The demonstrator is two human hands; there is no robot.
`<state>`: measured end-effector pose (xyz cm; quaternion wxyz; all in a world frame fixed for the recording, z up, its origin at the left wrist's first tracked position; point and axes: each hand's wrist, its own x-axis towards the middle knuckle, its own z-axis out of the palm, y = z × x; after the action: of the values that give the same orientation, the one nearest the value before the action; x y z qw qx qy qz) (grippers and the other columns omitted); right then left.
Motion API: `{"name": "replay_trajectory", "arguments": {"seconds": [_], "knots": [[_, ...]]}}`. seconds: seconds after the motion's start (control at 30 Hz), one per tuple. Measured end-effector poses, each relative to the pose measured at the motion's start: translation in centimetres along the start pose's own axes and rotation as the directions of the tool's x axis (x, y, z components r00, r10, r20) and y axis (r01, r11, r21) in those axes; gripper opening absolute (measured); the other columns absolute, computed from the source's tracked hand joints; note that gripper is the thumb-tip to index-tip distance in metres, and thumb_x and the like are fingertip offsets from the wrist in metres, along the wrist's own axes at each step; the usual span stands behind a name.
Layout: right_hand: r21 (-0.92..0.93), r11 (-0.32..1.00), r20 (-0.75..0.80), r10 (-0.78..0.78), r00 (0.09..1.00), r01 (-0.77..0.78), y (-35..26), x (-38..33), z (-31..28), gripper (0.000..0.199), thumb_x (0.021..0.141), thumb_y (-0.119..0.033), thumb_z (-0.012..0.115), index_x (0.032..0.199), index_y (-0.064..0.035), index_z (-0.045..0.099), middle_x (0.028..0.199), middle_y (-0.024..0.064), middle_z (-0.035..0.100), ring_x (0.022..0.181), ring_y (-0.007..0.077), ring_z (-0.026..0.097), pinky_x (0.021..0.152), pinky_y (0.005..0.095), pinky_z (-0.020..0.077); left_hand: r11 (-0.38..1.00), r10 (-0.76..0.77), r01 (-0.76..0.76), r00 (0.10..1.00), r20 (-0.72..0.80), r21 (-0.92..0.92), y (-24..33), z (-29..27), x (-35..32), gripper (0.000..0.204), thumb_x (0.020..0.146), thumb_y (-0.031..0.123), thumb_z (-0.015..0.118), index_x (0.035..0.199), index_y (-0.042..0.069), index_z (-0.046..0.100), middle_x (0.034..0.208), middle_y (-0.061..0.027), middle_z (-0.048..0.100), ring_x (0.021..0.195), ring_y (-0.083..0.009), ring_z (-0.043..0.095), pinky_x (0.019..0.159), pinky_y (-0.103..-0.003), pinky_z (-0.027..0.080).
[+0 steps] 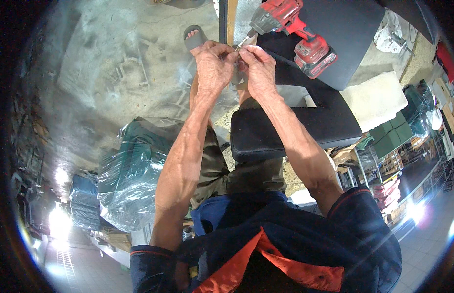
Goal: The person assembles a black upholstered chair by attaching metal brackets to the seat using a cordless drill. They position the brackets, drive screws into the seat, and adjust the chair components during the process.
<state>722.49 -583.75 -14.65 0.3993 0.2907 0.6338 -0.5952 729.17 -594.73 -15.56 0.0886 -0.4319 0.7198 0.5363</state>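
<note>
A red and black cordless drill (312, 51) lies on a black padded panel (356, 29), its chuck pointing left toward my fingers. From the chuck a thin silvery bit (244, 41) reaches down to where both hands meet. My left hand (214, 66) is closed in a pinch by the bit's tip. Just to its right, my right hand (259, 69) pinches too, thumb and forefinger together. What the fingertips hold is small and too hidden to name. Below my right hand, a black padded piece (290, 129) lies across my legs.
Green cushions in clear plastic wrap (141, 171) stand at left on the concrete floor (105, 63). A pale block (376, 100) lies right of the panel. Farther right are green boxes (390, 134). A sandalled foot (194, 38) shows beyond my left hand.
</note>
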Motion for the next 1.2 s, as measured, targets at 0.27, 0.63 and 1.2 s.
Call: {"name": "replay_trajectory", "arguments": {"seconds": [0.27, 0.63, 1.2], "knots": [[-0.097, 0.995, 0.029, 0.006, 1.0, -0.003, -0.1, 0.2, -0.3, 0.01, 0.096, -0.004, 0.07, 0.106, -0.0016, 0.073, 0.092, 0.0009, 0.07, 0.078, 0.0092, 0.06, 0.069, 0.0262, 0.0489, 0.993, 0.072, -0.066, 0.996, -0.055, 0.102, 0.2, 0.3, 0.3, 0.016, 0.081, 0.011, 0.081, 0.094, 0.002, 0.079, 0.091, -0.0128, 0.068, 0.082, -0.0264, 0.07, 0.077, -0.037, 0.055], [-0.552, 0.803, 0.165, 0.37, 0.914, -0.225, -3.0, -3.6, -2.3, 0.017, 0.094, -0.01, 0.073, 0.107, 0.001, 0.071, 0.08, 0.0021, 0.065, 0.064, 0.0091, 0.057, 0.056, 0.0252, 0.0455, 0.932, -0.293, 0.339, 0.915, 0.277, -0.131, -1.5, -2.9, -3.4, 0.038, 0.09, 0.013, 0.077, 0.125, 0.0, 0.067, 0.099, -0.0041, 0.069, 0.097, -0.014, 0.066, 0.085, -0.03, 0.054], [-0.697, 0.592, 0.158, 0.678, 0.718, -0.405, -2.5, -8.3, -6.2, 0.034, 0.086, 0.005, 0.073, 0.118, 0.0047, 0.061, 0.087, 0.0127, 0.069, 0.065, 0.0117, 0.056, 0.054, 0.026, 0.0424, 0.852, 0.092, 0.34, 0.652, 0.753, -0.398, -3.2, -6.1, -13.3, 0.113, 0.069, 0.012, 0.095, 0.16, -0.001, 0.03, 0.164, -0.0127, 0.038, 0.154, -0.0269, 0.031, 0.128, -0.045, 0.019]]}}
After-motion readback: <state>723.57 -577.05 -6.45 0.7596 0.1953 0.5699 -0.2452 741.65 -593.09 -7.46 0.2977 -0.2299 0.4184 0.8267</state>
